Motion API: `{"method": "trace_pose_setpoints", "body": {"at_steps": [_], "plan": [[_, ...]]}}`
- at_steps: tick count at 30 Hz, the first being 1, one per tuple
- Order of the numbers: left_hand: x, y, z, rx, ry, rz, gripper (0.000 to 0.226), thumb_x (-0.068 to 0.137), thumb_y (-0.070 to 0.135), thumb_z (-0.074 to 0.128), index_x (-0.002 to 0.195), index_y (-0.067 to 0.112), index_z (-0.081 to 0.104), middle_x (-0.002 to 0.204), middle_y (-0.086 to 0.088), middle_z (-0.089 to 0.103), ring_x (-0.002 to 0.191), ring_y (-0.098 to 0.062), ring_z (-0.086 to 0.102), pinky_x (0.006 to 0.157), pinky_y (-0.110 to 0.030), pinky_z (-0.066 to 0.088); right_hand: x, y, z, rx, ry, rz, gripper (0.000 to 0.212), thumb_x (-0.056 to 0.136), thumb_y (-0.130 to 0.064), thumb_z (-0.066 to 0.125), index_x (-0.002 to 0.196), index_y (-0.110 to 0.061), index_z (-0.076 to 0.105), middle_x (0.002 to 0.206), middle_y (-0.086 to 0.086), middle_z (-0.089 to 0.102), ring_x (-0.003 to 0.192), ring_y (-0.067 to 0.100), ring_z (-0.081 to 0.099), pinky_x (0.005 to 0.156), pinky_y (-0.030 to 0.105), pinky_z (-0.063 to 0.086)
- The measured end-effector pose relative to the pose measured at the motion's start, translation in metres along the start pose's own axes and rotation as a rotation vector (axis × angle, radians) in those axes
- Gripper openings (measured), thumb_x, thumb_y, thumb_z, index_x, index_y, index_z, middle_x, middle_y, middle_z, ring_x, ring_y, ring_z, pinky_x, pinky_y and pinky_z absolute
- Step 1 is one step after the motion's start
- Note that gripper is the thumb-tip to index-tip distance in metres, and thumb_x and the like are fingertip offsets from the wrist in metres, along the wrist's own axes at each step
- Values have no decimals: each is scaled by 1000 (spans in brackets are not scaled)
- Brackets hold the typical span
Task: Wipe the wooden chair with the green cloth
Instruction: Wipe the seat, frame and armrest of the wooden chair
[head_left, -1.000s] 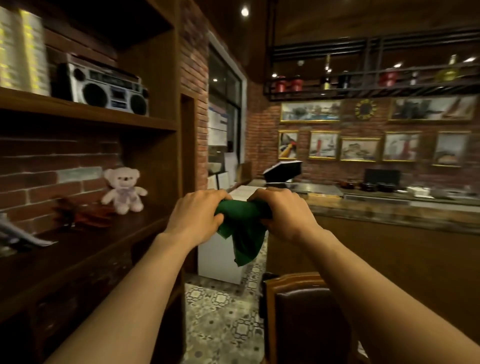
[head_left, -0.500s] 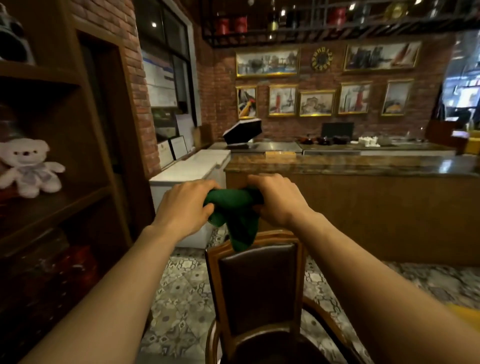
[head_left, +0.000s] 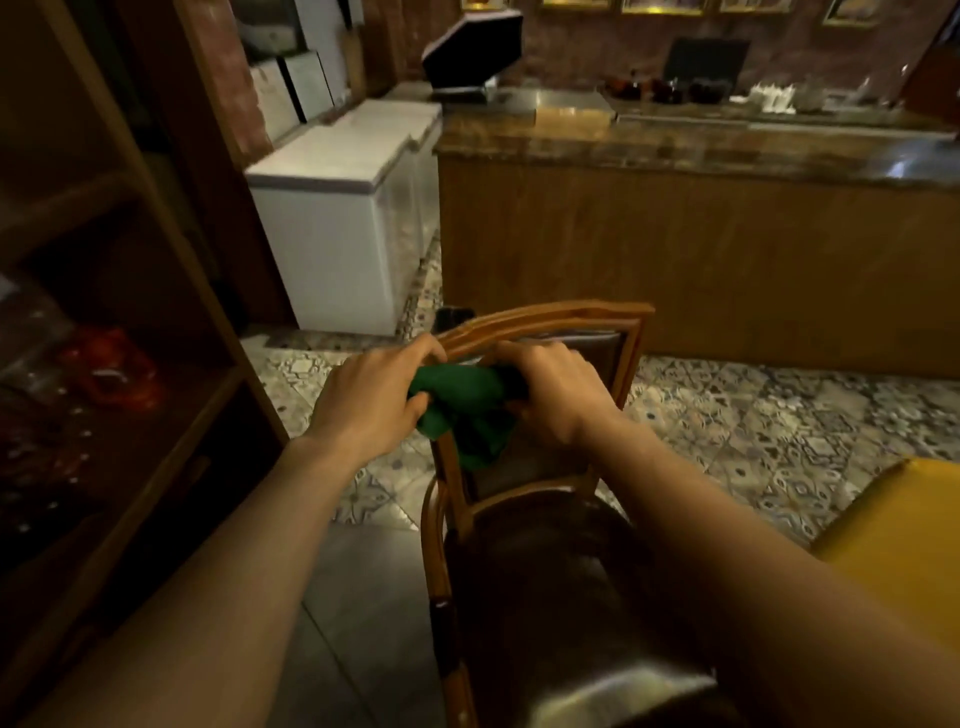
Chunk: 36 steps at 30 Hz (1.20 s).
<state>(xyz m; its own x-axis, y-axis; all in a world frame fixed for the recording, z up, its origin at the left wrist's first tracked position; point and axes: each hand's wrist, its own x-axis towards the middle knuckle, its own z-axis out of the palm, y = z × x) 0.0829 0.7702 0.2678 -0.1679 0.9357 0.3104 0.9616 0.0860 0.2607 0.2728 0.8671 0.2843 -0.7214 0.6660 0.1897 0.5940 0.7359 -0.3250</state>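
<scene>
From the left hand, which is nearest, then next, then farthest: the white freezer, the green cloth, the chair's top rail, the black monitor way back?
1. Green cloth: held in the left hand.
2. Chair's top rail: just above the fingers.
3. White freezer: left, across the floor.
4. Black monitor: far right, behind the counter.

Bunched green cloth (head_left: 460, 410) hangs seemingly just before the wooden chair (head_left: 550, 322)'s dark padded backrest.
</scene>
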Motion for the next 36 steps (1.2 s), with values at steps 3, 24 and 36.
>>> {"method": "trace_pose_setpoints", "body": {"at_steps": [3, 24, 36], "plan": [[-10, -25, 40, -41, -71, -14, 41, 83, 23, 75, 108, 43, 50, 96, 7, 70, 84, -27, 65, 66, -40, 52, 0, 7, 46, 9, -72, 55, 50, 83, -16, 73, 127, -34, 59, 129, 0, 64, 116, 30, 60, 89, 45, 51], [-163, -75, 263, -225, -389, -22, 50, 86, 23, 71, 124, 41, 46, 115, 8, 70, 96, -25, 68, 69, -38, 54, -119, 42, 272, 292, -393, 365, 59, 78, -8, 68, 131, -30, 56, 123, 3, 59, 113, 27, 58, 96, 45, 49], [-264, -50, 350, -234, -471, -107, 68, 92, 18, 59, 155, 24, 33, 155, 5, 44, 130, -18, 43, 106, -37, 44, -199, 41, 371, 399, -245, 411, 56, 84, 4, 57, 132, -25, 59, 126, 4, 49, 114, 22, 42, 95, 35, 45]]}}
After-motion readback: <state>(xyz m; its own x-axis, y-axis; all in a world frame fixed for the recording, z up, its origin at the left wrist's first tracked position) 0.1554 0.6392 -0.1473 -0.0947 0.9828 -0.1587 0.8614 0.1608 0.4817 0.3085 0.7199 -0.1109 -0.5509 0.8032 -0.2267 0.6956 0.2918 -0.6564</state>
